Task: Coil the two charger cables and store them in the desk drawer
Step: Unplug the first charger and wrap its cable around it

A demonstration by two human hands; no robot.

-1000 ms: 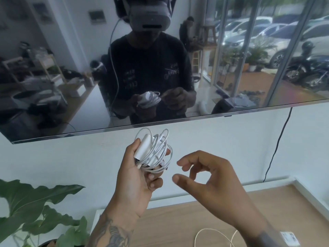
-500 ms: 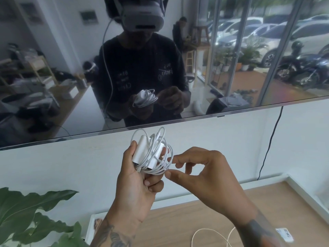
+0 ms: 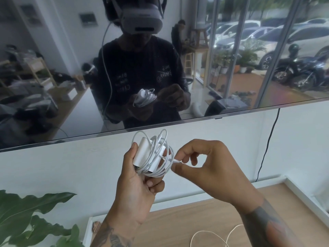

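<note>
My left hand (image 3: 137, 179) holds a white charger cable (image 3: 153, 154) up in front of the wall, its cord looped in a bundle around the white adapter block. My right hand (image 3: 208, 168) is just right of the bundle, thumb and forefinger pinched on the cable's loose plug end. A second white cable (image 3: 211, 237) lies in loose loops on the wooden desk (image 3: 178, 223) at the bottom edge, partly cut off by the frame. No drawer is in view.
A large dark wall screen (image 3: 53, 86) hangs above and reflects a person with a headset. A black cord (image 3: 267, 143) runs down the white wall at right. Green plant leaves (image 3: 26, 216) fill the bottom left beside the desk's white edge.
My right hand came in from an open pose apart from the bundle and closed its thumb and forefinger on the cable's loose end. The left hand stayed wrapped around the bundle.
</note>
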